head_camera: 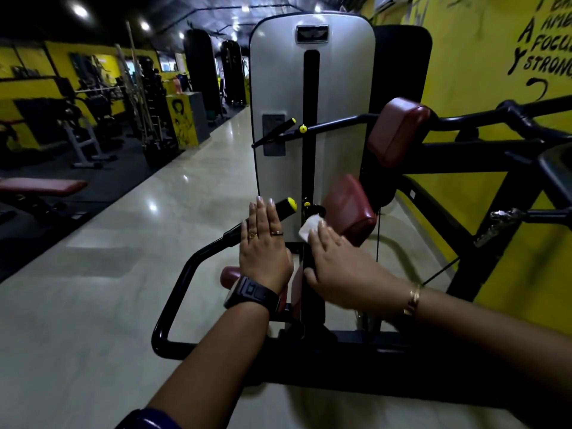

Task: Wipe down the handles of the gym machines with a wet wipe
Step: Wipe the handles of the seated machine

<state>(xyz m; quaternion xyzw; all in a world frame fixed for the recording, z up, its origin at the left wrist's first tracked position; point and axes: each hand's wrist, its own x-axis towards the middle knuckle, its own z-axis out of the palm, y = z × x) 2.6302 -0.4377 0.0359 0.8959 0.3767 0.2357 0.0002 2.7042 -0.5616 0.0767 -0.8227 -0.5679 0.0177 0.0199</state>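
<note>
My left hand (263, 246) lies flat with straight fingers on a black machine handle (286, 207) that ends in a yellow cap. My right hand (337, 270) holds a white wet wipe (309, 229) under its fingertips against a black upright bar (309, 258). Its thumb curls round the left side of that bar. Above the wipe the bar has a small yellow knob (307, 204). Higher up, a second pair of black handles with yellow caps (288, 124) sticks out from the machine.
The grey weight-stack cover (312, 88) stands straight ahead. Maroon pads (399, 131) (349, 209) and the black frame (464, 162) lie to the right, against a yellow wall (483, 57). A black looped bar (173, 305) sits low on the left. Benches (40, 187) line the far left.
</note>
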